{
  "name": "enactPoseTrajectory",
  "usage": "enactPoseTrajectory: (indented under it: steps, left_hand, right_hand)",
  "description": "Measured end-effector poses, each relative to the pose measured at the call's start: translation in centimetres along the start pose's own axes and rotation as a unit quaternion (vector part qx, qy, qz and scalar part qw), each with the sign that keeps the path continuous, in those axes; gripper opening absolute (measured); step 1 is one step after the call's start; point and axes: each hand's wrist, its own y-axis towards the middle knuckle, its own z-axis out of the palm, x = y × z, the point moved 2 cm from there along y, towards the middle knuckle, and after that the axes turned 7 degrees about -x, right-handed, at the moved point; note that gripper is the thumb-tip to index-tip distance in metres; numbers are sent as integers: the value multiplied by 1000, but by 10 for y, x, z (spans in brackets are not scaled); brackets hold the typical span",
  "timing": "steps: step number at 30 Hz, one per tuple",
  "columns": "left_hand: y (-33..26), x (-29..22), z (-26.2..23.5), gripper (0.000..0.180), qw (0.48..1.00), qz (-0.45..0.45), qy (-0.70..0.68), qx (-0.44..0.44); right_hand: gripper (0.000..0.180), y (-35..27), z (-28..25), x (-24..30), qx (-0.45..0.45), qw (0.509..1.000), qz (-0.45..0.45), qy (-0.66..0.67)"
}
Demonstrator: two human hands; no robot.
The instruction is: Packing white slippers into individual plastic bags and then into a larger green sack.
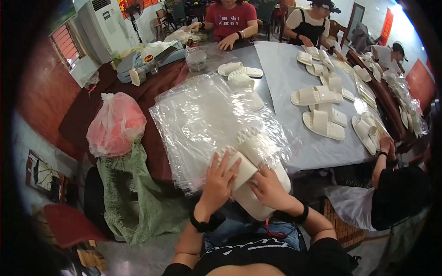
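At the near table edge lies a pair of cream slippers (248,202) side by side, toes pointing away from me, heels jutting over the edge toward my lap. Shiny clear film lies around their toe ends; whether it encloses them I cannot tell. My left hand (218,180) grips the left slipper from its outer side, fingers stretched over the strap. My right hand (272,187) is closed on the right slipper, fingertips by the strap opening. Under the slippers' toes and to their left spreads a stack of clear plastic bags (191,126).
More cream slippers (323,124) lie on the grey sheet (281,119) at right. A co-worker's hands (386,146) are near them; two people work across the table. At left are a pink-filled plastic bag (117,124), a green woven sack (122,198) and a clear tub (196,60).
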Motion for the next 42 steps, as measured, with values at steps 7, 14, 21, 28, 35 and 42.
enactPoseTrajectory:
  steps: [7, 14, 21, 28, 35, 42]
  left_hand:
    - [-5, -16, 7, 39, 994, 18, -103, 24]
    - [-37, 23, 26, 48, 906, -303, -220, -199]
    - [-27, -6, 29, 48, 842, -365, -395, -41]
    - [-16, 9, 14, 35, 715, -413, -546, -140]
    - [7, -10, -18, 33, 759, -250, -598, -60]
    - [-25, 13, -91, 64, 966, -118, -87, -215]
  right_hand:
    - [19, 67, 53, -34, -187, 978, -46, -85]
    - [24, 124, 83, -27, -168, 977, 111, -69]
    - [41, 155, 80, -51, -134, 987, 59, -69]
    - [57, 35, 16, 13, 53, 992, -97, 61]
    - [74, 55, -12, 38, -153, 921, -93, -346]
    - [28, 86, -16, -7, -262, 946, -94, -169]
